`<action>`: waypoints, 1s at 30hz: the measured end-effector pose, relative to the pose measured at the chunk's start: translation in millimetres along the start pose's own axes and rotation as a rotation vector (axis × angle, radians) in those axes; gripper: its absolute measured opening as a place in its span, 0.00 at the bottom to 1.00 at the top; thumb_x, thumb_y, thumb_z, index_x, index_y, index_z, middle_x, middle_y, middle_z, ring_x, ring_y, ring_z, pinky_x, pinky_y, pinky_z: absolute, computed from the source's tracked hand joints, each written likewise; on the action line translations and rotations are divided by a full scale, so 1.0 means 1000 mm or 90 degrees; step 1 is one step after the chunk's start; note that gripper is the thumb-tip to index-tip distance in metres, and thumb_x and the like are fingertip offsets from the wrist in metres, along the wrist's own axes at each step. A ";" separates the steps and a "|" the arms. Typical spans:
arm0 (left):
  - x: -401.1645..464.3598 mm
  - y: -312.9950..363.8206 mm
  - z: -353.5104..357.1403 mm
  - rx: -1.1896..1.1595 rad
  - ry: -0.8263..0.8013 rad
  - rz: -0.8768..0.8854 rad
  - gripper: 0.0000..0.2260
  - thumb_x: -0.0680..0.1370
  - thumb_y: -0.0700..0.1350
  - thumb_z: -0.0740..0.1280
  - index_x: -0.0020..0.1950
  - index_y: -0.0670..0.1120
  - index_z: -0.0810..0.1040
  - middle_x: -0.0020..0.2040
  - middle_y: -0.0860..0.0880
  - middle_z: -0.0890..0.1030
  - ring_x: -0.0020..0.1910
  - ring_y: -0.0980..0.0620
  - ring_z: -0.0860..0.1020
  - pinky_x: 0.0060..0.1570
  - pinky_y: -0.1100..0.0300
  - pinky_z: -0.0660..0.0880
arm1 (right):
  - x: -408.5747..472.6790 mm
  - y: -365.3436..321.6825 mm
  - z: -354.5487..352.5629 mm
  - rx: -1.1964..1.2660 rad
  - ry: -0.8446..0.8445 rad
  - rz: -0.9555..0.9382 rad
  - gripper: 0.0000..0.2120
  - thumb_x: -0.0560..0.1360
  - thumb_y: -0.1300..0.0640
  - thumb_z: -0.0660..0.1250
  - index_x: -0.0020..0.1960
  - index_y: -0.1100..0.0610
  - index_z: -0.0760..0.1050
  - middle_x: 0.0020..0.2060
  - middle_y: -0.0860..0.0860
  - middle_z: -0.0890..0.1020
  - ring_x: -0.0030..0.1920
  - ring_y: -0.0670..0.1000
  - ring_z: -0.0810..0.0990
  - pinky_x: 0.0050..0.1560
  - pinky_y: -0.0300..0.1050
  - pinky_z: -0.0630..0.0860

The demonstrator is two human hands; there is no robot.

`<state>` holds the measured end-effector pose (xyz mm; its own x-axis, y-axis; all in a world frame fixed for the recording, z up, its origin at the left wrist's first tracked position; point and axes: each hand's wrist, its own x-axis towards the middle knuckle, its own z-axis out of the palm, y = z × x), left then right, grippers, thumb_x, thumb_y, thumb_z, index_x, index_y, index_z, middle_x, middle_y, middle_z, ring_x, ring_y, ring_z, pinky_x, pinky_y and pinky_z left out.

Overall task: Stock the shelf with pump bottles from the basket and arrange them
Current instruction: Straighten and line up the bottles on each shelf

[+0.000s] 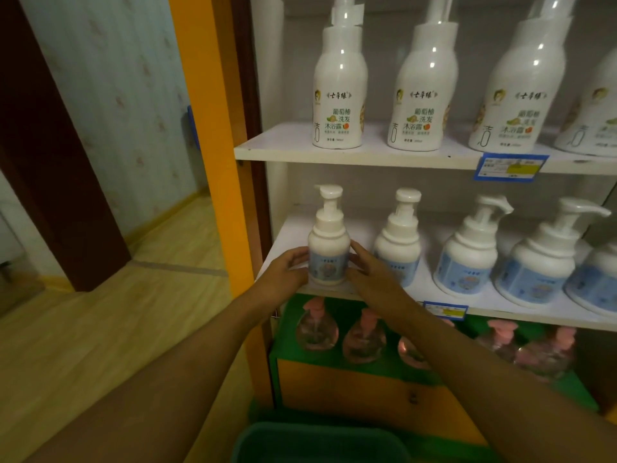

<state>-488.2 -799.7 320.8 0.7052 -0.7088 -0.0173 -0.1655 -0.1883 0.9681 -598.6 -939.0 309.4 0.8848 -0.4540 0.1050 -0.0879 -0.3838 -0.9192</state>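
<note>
White pump bottle (328, 248) upright between both hands, shelf's (500, 310) left end.

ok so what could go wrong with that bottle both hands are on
The blue-label pump bottle stands close to the middle shelf's front edge; a nudge as the left hand and right hand let go could tip it off. Turning it might also knock the neighbouring bottle close beside it.

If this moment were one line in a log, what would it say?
step: arranging | left hand: holds pump bottle | right hand: holds same bottle | place: middle shelf, left end | basket: below, contents unseen
</note>
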 end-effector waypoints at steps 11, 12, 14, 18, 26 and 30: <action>-0.030 -0.050 0.004 -0.060 0.142 0.064 0.07 0.79 0.38 0.62 0.47 0.47 0.78 0.44 0.50 0.81 0.44 0.52 0.80 0.36 0.67 0.76 | -0.056 0.015 -0.002 -0.022 0.035 -0.006 0.12 0.78 0.56 0.61 0.60 0.48 0.74 0.59 0.43 0.78 0.57 0.45 0.77 0.61 0.47 0.75; -0.033 -0.060 0.007 -0.040 0.120 0.041 0.08 0.79 0.38 0.62 0.47 0.48 0.79 0.44 0.51 0.82 0.45 0.52 0.80 0.35 0.68 0.76 | -0.061 0.022 0.002 -0.020 0.016 0.016 0.10 0.78 0.56 0.61 0.57 0.47 0.75 0.56 0.43 0.79 0.55 0.47 0.79 0.59 0.47 0.77; -0.033 -0.083 0.015 0.000 0.077 -0.013 0.08 0.79 0.37 0.62 0.52 0.48 0.78 0.47 0.52 0.81 0.50 0.51 0.80 0.39 0.69 0.76 | -0.067 0.037 0.012 -0.006 -0.016 0.063 0.08 0.78 0.57 0.62 0.53 0.45 0.75 0.53 0.44 0.78 0.54 0.48 0.79 0.59 0.48 0.77; -0.023 -0.112 0.026 0.039 0.032 -0.095 0.18 0.78 0.44 0.65 0.68 0.45 0.70 0.61 0.51 0.74 0.62 0.47 0.75 0.62 0.49 0.74 | -0.055 0.071 0.036 -0.040 -0.024 0.094 0.12 0.78 0.58 0.62 0.62 0.52 0.72 0.53 0.47 0.73 0.58 0.50 0.74 0.62 0.52 0.74; -0.006 -0.143 0.045 -0.041 -0.032 -0.050 0.19 0.78 0.33 0.62 0.64 0.51 0.68 0.55 0.53 0.74 0.55 0.56 0.74 0.50 0.70 0.76 | -0.023 0.107 0.091 0.026 -0.029 0.126 0.19 0.78 0.64 0.61 0.69 0.57 0.65 0.56 0.50 0.77 0.47 0.42 0.76 0.42 0.21 0.69; -0.005 -0.148 0.047 -0.051 -0.015 -0.043 0.22 0.78 0.31 0.62 0.70 0.42 0.63 0.58 0.48 0.74 0.54 0.55 0.75 0.51 0.68 0.77 | -0.024 0.119 0.091 0.008 -0.032 0.104 0.27 0.77 0.64 0.63 0.72 0.51 0.60 0.59 0.45 0.72 0.52 0.39 0.75 0.51 0.28 0.70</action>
<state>-500.1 -800.1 165.8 0.6965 -0.7121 -0.0885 -0.0616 -0.1822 0.9813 -588.4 -901.1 163.2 0.8810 -0.4685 -0.0655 -0.2275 -0.2982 -0.9270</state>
